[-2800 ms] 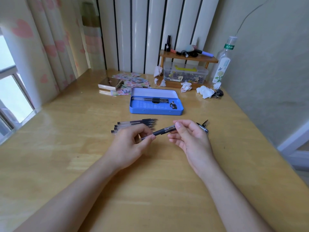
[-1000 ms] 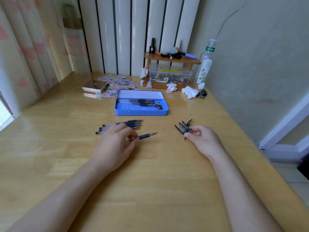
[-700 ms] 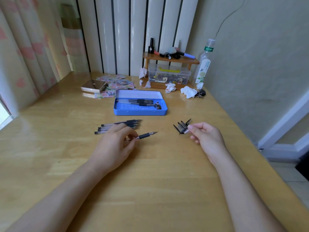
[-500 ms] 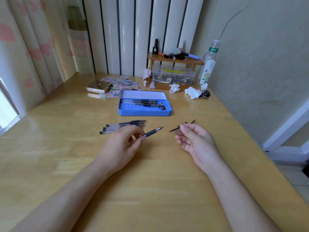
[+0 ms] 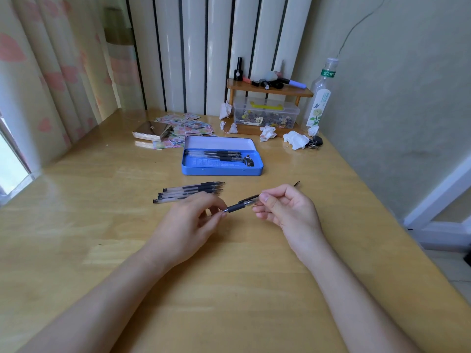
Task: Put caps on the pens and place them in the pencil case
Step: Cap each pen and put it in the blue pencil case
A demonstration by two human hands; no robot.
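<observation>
**Cap meets pen over the desk**

The left hand (image 5: 190, 225) pinches a pen (image 5: 235, 207) by its barrel, tip end pointing right and slightly up. The right hand (image 5: 286, 212) grips a cap (image 5: 251, 200) between thumb and fingers, set at the pen's tip; how far it is seated cannot be told. Both hover above the desk (image 5: 229, 289). Just behind the left hand lies a row of loose pens (image 5: 190, 191). A dark cap tip (image 5: 297, 183) pokes out behind the right hand. Farther back sits the open blue case (image 5: 221, 169) with several pens (image 5: 214, 155) inside. Beyond it are crumpled tissues (image 5: 295, 140), a clear box (image 5: 266, 115) under a small shelf (image 5: 267, 89), a bottle (image 5: 319, 98), cards (image 5: 188, 127) and a metal tin (image 5: 151, 131).
</observation>
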